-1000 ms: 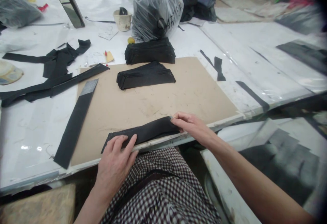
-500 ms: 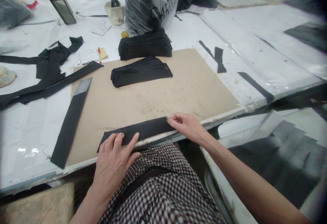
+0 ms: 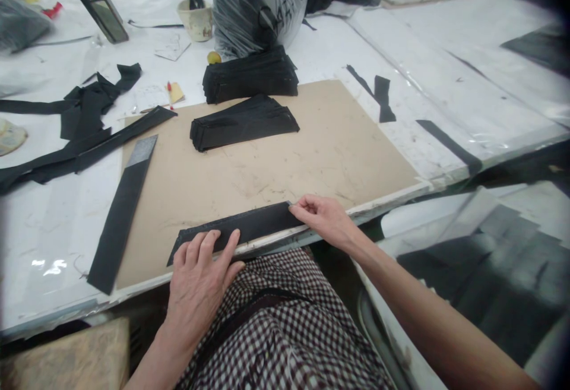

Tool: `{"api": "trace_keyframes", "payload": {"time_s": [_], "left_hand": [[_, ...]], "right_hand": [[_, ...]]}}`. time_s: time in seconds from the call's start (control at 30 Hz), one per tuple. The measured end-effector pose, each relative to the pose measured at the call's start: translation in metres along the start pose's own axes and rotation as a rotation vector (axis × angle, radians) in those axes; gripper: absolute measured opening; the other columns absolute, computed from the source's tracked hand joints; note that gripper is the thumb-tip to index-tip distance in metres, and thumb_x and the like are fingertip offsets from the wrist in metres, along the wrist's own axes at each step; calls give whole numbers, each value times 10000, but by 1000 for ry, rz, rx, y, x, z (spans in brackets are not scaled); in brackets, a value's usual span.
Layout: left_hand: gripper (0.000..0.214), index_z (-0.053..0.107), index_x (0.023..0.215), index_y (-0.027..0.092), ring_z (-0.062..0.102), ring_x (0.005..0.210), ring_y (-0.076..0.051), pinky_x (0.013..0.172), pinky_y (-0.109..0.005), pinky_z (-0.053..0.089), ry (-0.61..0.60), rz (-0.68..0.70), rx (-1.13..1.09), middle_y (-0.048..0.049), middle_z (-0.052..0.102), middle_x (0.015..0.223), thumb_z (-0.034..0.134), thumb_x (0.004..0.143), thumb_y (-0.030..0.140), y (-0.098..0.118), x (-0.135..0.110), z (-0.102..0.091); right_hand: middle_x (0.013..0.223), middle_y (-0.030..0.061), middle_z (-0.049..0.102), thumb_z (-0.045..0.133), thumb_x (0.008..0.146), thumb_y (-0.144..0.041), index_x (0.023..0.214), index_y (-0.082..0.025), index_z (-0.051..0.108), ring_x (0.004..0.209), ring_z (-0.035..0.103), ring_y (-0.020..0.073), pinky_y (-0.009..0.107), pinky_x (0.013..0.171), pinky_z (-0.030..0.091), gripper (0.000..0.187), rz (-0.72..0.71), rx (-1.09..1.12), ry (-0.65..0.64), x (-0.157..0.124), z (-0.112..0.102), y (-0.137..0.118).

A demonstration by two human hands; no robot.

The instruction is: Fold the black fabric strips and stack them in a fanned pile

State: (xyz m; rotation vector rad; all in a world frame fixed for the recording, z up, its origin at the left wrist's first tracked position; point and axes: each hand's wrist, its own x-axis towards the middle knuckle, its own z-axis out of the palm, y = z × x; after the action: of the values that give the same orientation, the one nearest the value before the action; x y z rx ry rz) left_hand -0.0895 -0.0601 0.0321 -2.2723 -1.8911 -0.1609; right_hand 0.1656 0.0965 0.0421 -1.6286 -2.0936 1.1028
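A white, plastic-covered worktable (image 3: 57, 241) carries a brown cardboard sheet (image 3: 285, 164), with a clear plastic bag of dark material (image 3: 258, 4) and a ceramic cup (image 3: 196, 20) toward the top of the frame. On the cardboard's near edge, just above the person's checked lap (image 3: 276, 325), lies a flat black fabric strip (image 3: 236, 232), its long side running nearly along that edge. The left hand (image 3: 198, 286) rests on its left half, the fingers (image 3: 207, 247) spread and lying flat on the fabric. The right hand (image 3: 323, 218) is at the strip's right end, its fingers (image 3: 307, 206) close together and lightly curled, touching that end; whether they pinch it cannot be told. Two stacks of black strips (image 3: 244, 123) sit farther up, near the cardboard's far edge.
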Motion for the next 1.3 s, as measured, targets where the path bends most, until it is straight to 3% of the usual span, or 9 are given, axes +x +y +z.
{"api": "trace_keyframes", "payload": {"time_s": [0.17, 0.33, 0.4, 0.57, 0.63, 1.3], "left_hand": [[508, 539, 1404, 152, 508, 1253, -345, 1025, -506, 417, 53, 32, -30, -169, 567, 1381, 592, 946, 366, 7, 1, 7], [518, 538, 1371, 47, 550, 1209, -311, 1026, -433, 444, 79, 85, -81, -177, 590, 1372, 596, 947, 339, 9, 5, 13], [522, 532, 1392, 79, 556, 1203, -310, 1015, -431, 454, 60, 83, -78, -171, 591, 1369, 595, 947, 345, 9, 6, 11], [550, 476, 1470, 310, 569, 1161, -332, 935, -480, 481, -21, 73, -27, -163, 574, 1357, 590, 941, 409, 15, 12, 3], [548, 473, 1468, 351, 561, 1149, -352, 902, -499, 482, -41, 65, 0, -174, 566, 1346, 584, 937, 436, 18, 15, 1], [515, 483, 1455, 388, 500, 1194, -370, 891, -509, 455, -75, 58, -2, -171, 527, 1330, 565, 948, 421, 18, 18, 2]], "right_hand": [[607, -27, 520, 580, 864, -506, 716, -198, 615, 582, 452, 129, 262, 562, 339, 344, 19, 104, -2, -3, 0, 1], [592, -21, 546, 584, 860, -506, 700, -197, 617, 581, 477, 133, 261, 554, 334, 349, 37, 39, 18, 0, 2, 0], [600, -16, 570, 586, 858, -495, 700, -198, 621, 579, 491, 134, 259, 550, 330, 339, 50, 15, 23, 1, 3, -1], [607, -14, 584, 595, 852, -453, 697, -196, 633, 580, 498, 131, 255, 552, 328, 302, 53, 1, 25, 1, 3, -3], [609, -17, 585, 598, 850, -439, 697, -197, 634, 583, 500, 128, 253, 555, 329, 289, 50, 4, 18, 1, 2, -3], [639, -12, 607, 625, 820, -335, 672, -191, 610, 590, 499, 115, 246, 547, 311, 207, -13, -16, -48, 6, -1, 1]]}}
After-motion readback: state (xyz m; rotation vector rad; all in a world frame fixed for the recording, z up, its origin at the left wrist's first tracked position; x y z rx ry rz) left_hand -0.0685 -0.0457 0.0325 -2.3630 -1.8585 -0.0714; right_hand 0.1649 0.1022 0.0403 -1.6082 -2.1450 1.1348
